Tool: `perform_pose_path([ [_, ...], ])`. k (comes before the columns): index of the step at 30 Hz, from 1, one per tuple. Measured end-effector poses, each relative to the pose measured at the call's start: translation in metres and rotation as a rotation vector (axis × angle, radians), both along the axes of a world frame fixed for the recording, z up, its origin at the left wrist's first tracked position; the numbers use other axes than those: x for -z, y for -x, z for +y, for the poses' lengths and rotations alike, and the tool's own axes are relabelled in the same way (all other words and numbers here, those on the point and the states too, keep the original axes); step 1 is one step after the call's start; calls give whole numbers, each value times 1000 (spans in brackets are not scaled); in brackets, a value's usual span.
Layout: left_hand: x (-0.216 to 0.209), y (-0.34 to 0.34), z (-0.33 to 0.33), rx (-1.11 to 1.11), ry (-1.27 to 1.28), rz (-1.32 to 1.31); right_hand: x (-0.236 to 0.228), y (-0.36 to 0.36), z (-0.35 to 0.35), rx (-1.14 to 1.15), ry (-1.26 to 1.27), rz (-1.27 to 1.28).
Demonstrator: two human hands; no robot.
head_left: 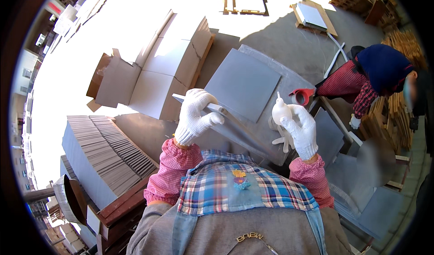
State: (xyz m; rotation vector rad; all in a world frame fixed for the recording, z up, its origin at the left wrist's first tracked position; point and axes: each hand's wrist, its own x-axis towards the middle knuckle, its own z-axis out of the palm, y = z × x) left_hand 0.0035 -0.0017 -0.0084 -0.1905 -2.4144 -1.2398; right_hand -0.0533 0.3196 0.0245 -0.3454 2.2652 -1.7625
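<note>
My left hand (195, 117), in a white knitted glove, is closed over the upper edge of a thin grey panel (242, 131) that stands tilted on edge in front of me. In my right hand (304, 133), also gloved, is a small white squeeze bottle (281, 111) with its narrow nozzle pointing up. White finger-like shapes show below the bottle; I cannot tell whether they belong to another glove. Beyond the tilted panel, a flat grey panel (246, 83) lies on the worktable. A red tape dispenser (302, 96) sits at the table's right side, beyond the bottle.
A long stack of grey panels (104, 151) stands at the left. White cartons (158, 83) and an opened cardboard box (115, 81) are farther left. At the right, a co-worker (370, 74) bends beside stacked wooden pieces (391, 119). More grey panels (379, 210) lie at the lower right.
</note>
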Motion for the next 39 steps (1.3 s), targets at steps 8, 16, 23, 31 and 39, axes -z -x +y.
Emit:
perform_pose_path([
  [8,6,0,-3,0,-9,45,-33,-5,-37,-270,-11,283],
  [16,2,-4,-10,34,-44,60,-48,1,-55,-334,-69,417],
  [23,6,-3,-12,28,-57,76,-50,1,-63,-345,-46,448],
  [31,6,-3,-16,25,-50,74,-48,5,-68,-325,-34,455],
  [39,7,-1,-18,13,-47,81,-47,8,-70,-315,-26,405],
])
